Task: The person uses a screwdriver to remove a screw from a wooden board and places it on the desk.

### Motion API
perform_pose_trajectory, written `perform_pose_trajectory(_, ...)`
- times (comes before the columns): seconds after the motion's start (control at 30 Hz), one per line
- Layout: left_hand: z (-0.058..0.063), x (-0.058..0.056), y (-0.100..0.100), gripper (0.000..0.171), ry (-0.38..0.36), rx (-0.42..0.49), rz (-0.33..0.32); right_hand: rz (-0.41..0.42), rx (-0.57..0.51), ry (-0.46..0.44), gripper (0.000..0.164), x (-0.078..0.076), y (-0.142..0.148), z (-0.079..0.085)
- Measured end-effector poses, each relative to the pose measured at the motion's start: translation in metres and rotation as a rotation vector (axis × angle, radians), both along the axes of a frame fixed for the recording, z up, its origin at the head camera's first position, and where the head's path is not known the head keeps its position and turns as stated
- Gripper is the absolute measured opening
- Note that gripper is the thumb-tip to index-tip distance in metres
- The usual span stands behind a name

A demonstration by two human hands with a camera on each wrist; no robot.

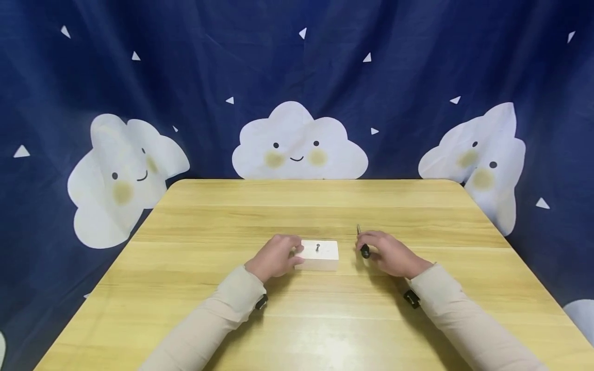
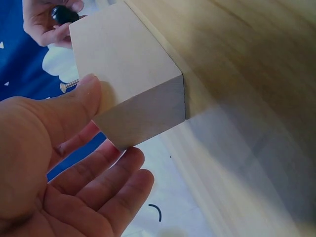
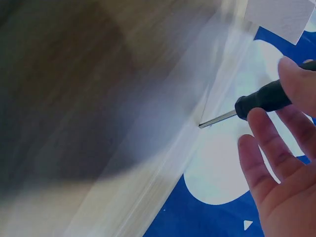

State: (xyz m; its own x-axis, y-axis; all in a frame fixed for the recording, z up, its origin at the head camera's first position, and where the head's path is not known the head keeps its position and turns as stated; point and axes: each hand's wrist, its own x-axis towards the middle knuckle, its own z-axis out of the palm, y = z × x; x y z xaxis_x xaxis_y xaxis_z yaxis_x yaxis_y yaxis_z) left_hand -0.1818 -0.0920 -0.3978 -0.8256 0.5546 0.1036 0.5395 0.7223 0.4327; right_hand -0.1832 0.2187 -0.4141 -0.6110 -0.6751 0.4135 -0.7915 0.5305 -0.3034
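A pale wooden block [image 1: 328,264] lies on the table with a screw [image 1: 317,247] standing up from its top face. My left hand [image 1: 275,256] holds the block's left end. In the left wrist view the thumb presses one face of the block [image 2: 128,54], close to the screw [image 2: 64,87], with the fingers around the other side. To the right of the block, my right hand [image 1: 389,254] grips a screwdriver [image 1: 365,251]. Its dark handle [image 3: 269,97] is between thumb and fingers in the right wrist view, and the metal shaft [image 3: 218,119] ends right at the tabletop.
Both hands work over a light wood-grain table [image 1: 315,330] with rounded far corners. Behind it hangs a dark blue curtain [image 1: 195,77] printed with white smiling clouds and small triangles. A dark strap device [image 1: 411,298] sits at the right wrist.
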Motion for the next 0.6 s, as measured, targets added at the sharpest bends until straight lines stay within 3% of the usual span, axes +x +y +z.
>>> perform_pose_trajectory(0.27, 0.000, -0.001, 0.002, 0.016, 0.001, -0.011, 0.007, -0.060, -0.098, 0.044, 0.041, -0.001, 0.001, 0.003)
perform_pose_trajectory(0.6, 0.002, 0.000, 0.003, 0.017, -0.020, -0.026, 0.036, -0.232, -0.227, 0.074, 0.030, -0.010, 0.002, 0.007)
